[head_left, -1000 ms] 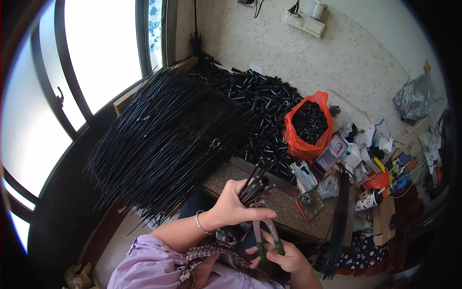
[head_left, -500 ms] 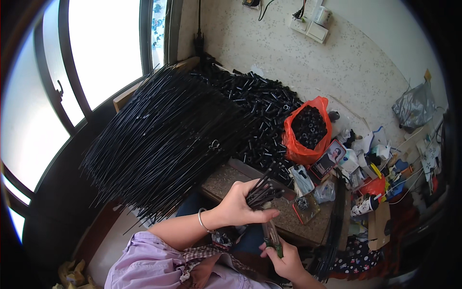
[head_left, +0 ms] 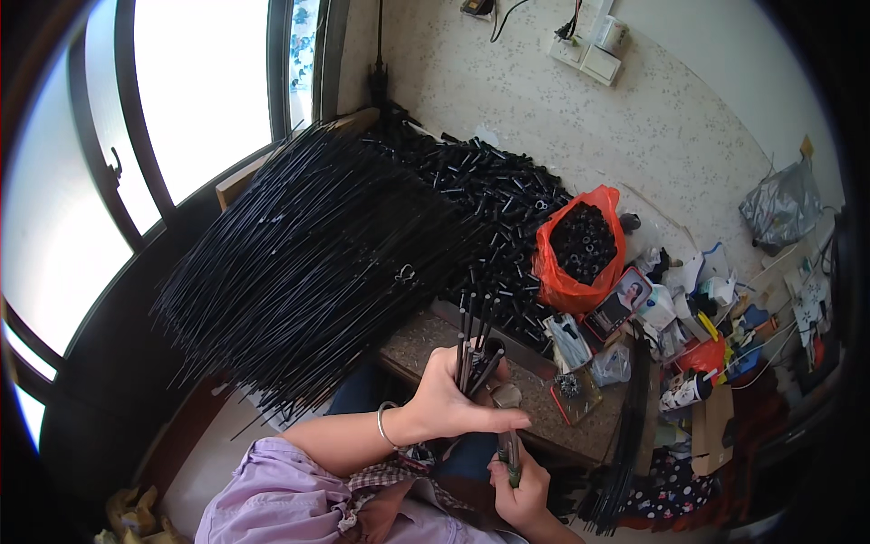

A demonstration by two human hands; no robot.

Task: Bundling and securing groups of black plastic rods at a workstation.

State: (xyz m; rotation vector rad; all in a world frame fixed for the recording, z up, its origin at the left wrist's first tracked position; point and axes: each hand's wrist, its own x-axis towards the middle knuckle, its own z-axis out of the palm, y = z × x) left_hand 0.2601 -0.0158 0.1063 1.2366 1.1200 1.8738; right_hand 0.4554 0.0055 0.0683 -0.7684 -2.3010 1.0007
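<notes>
Bundle of black rods (head_left: 466, 349): upright, slightly fanned, above the near edge of a brown speckled bench (head_left: 408, 344). Left hand (head_left: 449, 397) wrapped round its lower part, thumb stretched out to the right; silver bangle (head_left: 382, 424) at that wrist. Just below the thumb, green-handled pliers (head_left: 509, 453), handles drawn close together in the curled fingers of the right hand (head_left: 524, 494). Upper end of the pliers partly behind the left thumb; cannot tell what, if anything, the jaws pinch. Left of the hands, a broad stack of long thin black rods (head_left: 290, 263). Behind, a heap of short black tubes (head_left: 498, 186); beside it, an orange-red bag (head_left: 555, 281) filled with small black pieces. Phone (head_left: 625, 299), screen lit, near the bag.
</notes>
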